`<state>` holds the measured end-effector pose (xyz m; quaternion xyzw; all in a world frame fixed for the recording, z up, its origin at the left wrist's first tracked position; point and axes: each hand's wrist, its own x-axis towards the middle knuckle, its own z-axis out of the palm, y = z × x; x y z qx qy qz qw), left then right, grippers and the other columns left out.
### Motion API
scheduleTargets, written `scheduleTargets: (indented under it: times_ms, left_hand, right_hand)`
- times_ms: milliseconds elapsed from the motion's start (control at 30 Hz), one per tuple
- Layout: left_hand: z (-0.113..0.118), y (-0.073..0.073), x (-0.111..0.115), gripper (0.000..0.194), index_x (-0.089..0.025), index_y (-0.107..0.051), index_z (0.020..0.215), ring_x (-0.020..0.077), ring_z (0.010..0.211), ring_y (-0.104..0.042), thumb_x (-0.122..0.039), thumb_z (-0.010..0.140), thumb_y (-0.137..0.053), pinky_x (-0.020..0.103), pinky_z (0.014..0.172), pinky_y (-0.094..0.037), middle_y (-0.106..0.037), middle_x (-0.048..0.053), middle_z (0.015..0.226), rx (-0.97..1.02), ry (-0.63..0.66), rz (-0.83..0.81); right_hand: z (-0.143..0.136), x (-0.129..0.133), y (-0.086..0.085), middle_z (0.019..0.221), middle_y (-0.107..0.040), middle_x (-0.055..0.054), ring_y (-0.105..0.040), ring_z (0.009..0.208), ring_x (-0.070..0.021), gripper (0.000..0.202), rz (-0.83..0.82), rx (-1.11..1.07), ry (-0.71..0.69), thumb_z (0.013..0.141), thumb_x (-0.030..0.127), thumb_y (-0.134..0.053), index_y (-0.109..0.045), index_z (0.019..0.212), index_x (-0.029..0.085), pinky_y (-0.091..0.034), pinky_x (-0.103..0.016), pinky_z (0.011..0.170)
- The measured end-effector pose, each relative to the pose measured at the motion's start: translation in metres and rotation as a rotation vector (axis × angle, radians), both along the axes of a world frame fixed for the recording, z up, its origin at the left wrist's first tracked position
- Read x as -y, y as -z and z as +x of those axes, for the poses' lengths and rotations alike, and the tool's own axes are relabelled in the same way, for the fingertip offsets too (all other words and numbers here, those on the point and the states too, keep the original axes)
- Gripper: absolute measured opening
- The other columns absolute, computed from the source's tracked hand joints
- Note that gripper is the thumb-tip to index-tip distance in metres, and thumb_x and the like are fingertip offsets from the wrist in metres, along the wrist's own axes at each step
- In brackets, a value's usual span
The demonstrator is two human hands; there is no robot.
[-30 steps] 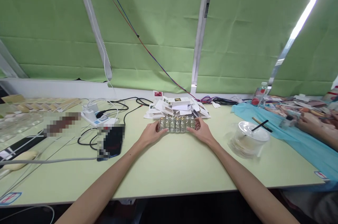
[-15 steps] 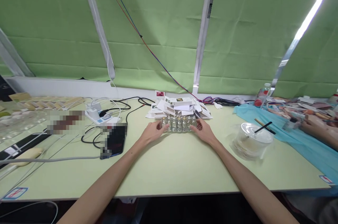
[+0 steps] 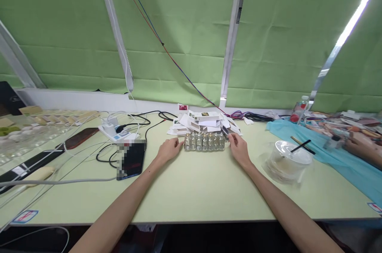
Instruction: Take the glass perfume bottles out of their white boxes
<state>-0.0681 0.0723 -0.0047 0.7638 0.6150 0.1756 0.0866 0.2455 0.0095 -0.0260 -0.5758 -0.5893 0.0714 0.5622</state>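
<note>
A row of several small clear glass bottles stands on the pale green table, in front of a heap of white printed cartons. My left hand rests on the table just left of the row, fingers bent, its fingertips near the end bottle. To the right of the row is my right hand, a small gap from the last bottle. Its thumb and fingers are close together at a small dark object beside the cartons, too small to name.
A phone, a white power strip and cables lie to the left. At the right are a round clear plastic tub, a blue cloth, a bottle and another person's hand.
Both my hands have come off the ends of the bottle row and moved outward. More of the end bottles shows. The view has shifted slightly.
</note>
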Motion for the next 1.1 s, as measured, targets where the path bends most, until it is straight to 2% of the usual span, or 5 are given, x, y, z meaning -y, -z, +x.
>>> scheduleTargets:
  times_ms: [233, 400, 500, 800, 1100]
  left_hand:
    - [-0.003, 0.001, -0.001, 0.025, -0.022, -0.059, 0.079, 0.0265, 0.084, -0.065, -0.041, 0.092, -0.049, 0.031, 0.062, -0.037, -0.071, 0.008, 0.085, -0.056, -0.001, -0.009]
    - [-0.005, 0.001, -0.002, 0.022, -0.023, -0.059, 0.08, 0.0256, 0.085, -0.065, -0.04, 0.091, -0.051, 0.03, 0.063, -0.037, -0.071, 0.007, 0.085, -0.066, 0.019, -0.011]
    - [-0.005, 0.001, -0.003, 0.021, -0.022, -0.059, 0.079, 0.025, 0.085, -0.065, -0.039, 0.091, -0.052, 0.03, 0.062, -0.037, -0.071, 0.007, 0.085, -0.068, 0.032, -0.014]
    - [-0.006, 0.003, -0.004, 0.021, -0.022, -0.059, 0.08, 0.0255, 0.086, -0.065, -0.039, 0.091, -0.052, 0.03, 0.063, -0.037, -0.07, 0.007, 0.085, -0.079, 0.054, -0.016]
    - [-0.006, 0.003, -0.003, 0.02, -0.023, -0.058, 0.08, 0.0245, 0.084, -0.064, -0.038, 0.091, -0.053, 0.03, 0.063, -0.037, -0.07, 0.006, 0.086, -0.066, 0.063, -0.024]
  right_hand:
    - [0.0, -0.039, -0.032, 0.091, -0.072, -0.008, -0.06, 0.063, -0.0178, 0.031, -0.002, 0.096, 0.071, 0.088, 0.036, -0.049, -0.063, 0.107, 0.016, -0.05, -0.035, 0.074]
    - [0.001, -0.09, -0.075, 0.118, -0.07, -0.013, -0.065, 0.105, -0.0254, 0.039, -0.11, 0.284, 0.052, 0.08, 0.02, -0.061, -0.061, 0.118, 0.015, -0.046, -0.04, 0.098]
    - [0.004, -0.112, -0.092, 0.12, -0.069, -0.013, -0.065, 0.108, -0.0262, 0.04, -0.193, 0.326, 0.017, 0.078, 0.02, -0.07, -0.063, 0.117, 0.015, -0.046, -0.04, 0.099]
    - [0.005, -0.137, -0.09, 0.119, -0.069, -0.014, -0.067, 0.069, -0.0145, 0.053, -0.386, 0.371, -0.063, 0.078, 0.026, -0.079, -0.059, 0.125, 0.015, -0.054, -0.029, 0.074]
    - [0.004, -0.138, -0.085, 0.116, -0.069, -0.013, -0.065, 0.07, -0.0147, 0.056, -0.417, 0.424, -0.088, 0.075, 0.024, -0.081, -0.061, 0.127, 0.016, -0.054, -0.025, 0.065]
